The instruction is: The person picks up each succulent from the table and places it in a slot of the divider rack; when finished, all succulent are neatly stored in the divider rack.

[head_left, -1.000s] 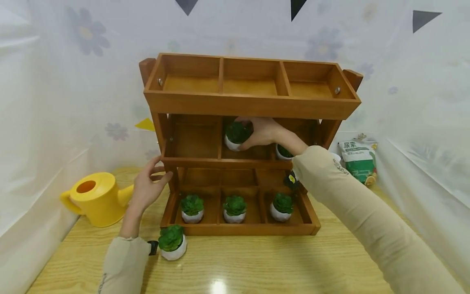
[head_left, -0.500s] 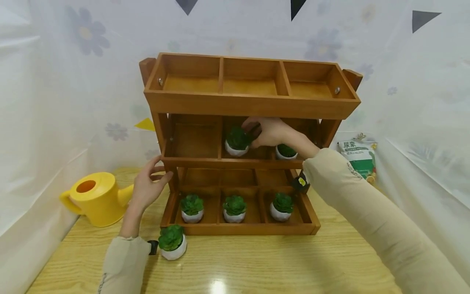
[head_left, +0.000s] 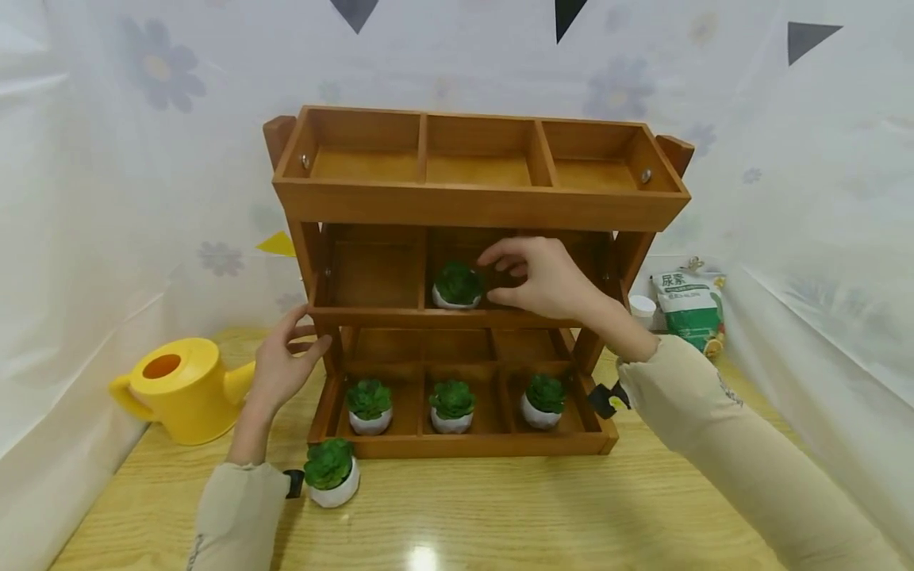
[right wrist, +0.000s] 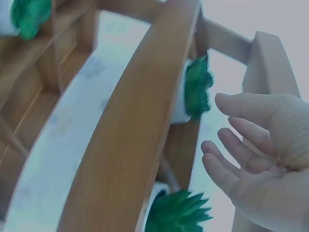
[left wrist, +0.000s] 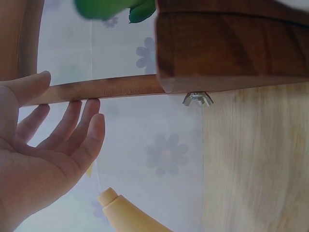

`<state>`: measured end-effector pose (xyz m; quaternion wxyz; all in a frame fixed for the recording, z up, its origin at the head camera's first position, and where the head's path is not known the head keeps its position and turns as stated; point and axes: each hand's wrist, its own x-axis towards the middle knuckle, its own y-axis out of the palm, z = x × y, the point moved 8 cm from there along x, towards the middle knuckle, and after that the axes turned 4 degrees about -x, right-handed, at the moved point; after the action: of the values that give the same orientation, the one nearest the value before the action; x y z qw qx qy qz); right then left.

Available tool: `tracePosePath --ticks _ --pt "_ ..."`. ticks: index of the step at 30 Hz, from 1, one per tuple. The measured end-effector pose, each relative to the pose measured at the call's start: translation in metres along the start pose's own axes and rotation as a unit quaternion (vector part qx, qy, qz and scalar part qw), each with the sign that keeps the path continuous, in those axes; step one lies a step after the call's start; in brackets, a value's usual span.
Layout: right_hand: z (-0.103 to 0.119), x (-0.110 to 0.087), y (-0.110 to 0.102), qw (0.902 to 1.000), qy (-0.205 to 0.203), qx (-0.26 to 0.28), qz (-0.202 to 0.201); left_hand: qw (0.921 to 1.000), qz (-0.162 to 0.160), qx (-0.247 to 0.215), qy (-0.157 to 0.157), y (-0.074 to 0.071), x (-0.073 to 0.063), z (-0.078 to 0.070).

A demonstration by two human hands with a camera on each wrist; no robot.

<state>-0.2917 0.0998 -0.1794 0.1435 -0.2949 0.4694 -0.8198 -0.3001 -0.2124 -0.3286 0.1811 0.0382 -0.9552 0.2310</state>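
A three-tier wooden plant rack (head_left: 485, 208) stands on the table. My left hand (head_left: 282, 361) holds its left upright, thumb on one side and fingers on the other, as the left wrist view shows around the wooden strip (left wrist: 116, 87). My right hand (head_left: 546, 274) hovers just right of a potted succulent (head_left: 458, 285) in the middle tier's centre compartment, fingers loosely bent, touching nothing. A second succulent (right wrist: 176, 212) sits in that tier's right compartment; my right hand hides it in the head view. Three succulents in white pots, including the centre one (head_left: 452, 406), fill the bottom tier's compartments.
Beside my left forearm another succulent (head_left: 332, 473) stands on the table. A yellow watering can (head_left: 187, 388) is at the left. Behind the rack's right side lie a green-white bag (head_left: 689, 311) and a white cup (head_left: 642, 308). The top tier (head_left: 481, 162) has three compartments.
My right hand let go of the succulent in the middle tier's centre compartment and drew away to the right. The pot settled slightly lower. My left hand kept its place on the rack.
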Motion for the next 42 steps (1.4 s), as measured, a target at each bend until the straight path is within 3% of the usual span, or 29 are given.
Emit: tracePosePath --ticks 4,9,14,19,27,38,42 --pt "0.014 -0.016 0.008 0.9976 -0.039 0.049 -0.03 1.0 0.001 0.0 -0.003 -0.001 -0.001 0.001" --pt "0.025 -0.042 0.038 0.9911 -0.057 0.116 -0.032 1.0 0.0 0.005 -0.002 -0.002 -0.001 0.0" --pt "0.031 -0.062 0.083 0.9881 -0.046 0.145 -0.019 1.0 0.001 0.008 0.0 -0.001 -0.002 -0.001" --pt "0.037 -0.073 0.132 0.9787 -0.026 0.204 0.009 0.9999 0.003 0.008 -0.007 -0.001 -0.001 0.0" --pt "0.035 -0.082 0.219 0.9585 0.044 0.264 0.097 1.0 -0.002 0.005 -0.002 0.0 0.001 0.0" --pt "0.056 -0.081 0.261 0.9431 0.072 0.297 0.131 0.9999 -0.002 0.012 -0.001 0.0 0.002 0.001" --pt "0.057 -0.082 0.27 0.9454 0.087 0.286 0.13 0.9999 -0.003 0.013 0.001 -0.001 0.002 0.001"
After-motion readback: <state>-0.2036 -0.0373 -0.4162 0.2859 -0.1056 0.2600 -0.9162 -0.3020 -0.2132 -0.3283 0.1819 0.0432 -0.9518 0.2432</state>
